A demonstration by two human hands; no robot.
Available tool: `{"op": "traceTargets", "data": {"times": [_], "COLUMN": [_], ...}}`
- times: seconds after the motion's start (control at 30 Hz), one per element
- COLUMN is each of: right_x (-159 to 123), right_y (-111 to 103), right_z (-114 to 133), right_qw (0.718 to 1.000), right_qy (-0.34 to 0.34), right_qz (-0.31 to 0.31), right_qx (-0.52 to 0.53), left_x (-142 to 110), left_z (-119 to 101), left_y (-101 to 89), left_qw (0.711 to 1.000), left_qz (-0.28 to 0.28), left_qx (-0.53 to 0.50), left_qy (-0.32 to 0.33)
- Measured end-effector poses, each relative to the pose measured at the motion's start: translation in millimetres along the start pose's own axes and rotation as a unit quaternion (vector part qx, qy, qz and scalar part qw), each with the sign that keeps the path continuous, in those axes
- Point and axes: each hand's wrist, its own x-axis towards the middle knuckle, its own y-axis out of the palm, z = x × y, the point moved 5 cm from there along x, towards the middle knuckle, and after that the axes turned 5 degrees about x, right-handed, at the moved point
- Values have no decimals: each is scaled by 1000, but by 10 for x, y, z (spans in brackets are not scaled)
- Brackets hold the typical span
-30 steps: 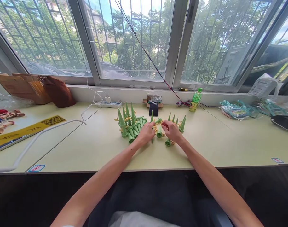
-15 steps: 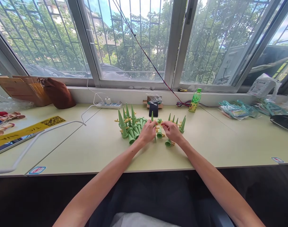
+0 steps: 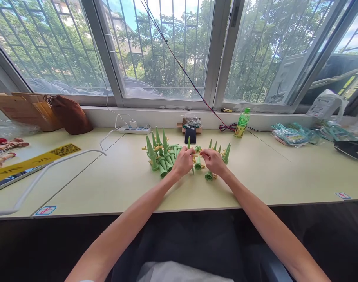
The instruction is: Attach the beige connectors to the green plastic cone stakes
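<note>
My left hand (image 3: 184,161) is closed around a green plant watering spike, whose slim pointed end (image 3: 193,170) shows below the fingers. Facing it, my right hand (image 3: 213,159) is pinched; whatever lies between its fingertips is too small to make out. Left of my hands stand several upright watering spikes (image 3: 151,154) with yellow valves, and others lie in a pile (image 3: 168,159) beside them. Between and below the hands lie a watering spike (image 3: 198,163) and another one (image 3: 208,176). More spikes stand upright past my right hand, including one at the end (image 3: 226,153).
A black phone (image 3: 190,134) lies behind the spikes, by a small cardboard box (image 3: 181,126). A green drink bottle (image 3: 242,123) stands at the back right. A white power strip (image 3: 134,129) trails a cable (image 3: 64,153) leftward. Plastic-wrapped items (image 3: 290,135) lie far right.
My left hand has shifted slightly, and the tip of its spike has swung a little to the right. My right hand stays almost in place, still pinched.
</note>
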Motion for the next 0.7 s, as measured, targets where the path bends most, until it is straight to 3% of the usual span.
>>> {"op": "traceTargets", "data": {"times": [0.7], "right_x": [-6], "right_y": [10], "right_z": [47], "right_qw": [997], "right_qy": [5], "right_qz": [30], "right_qx": [71], "left_x": [-26], "left_z": [-88], "left_y": [-27], "left_qw": [999], "left_qz": [-2], "left_qx": [-36], "left_qy": [30]}}
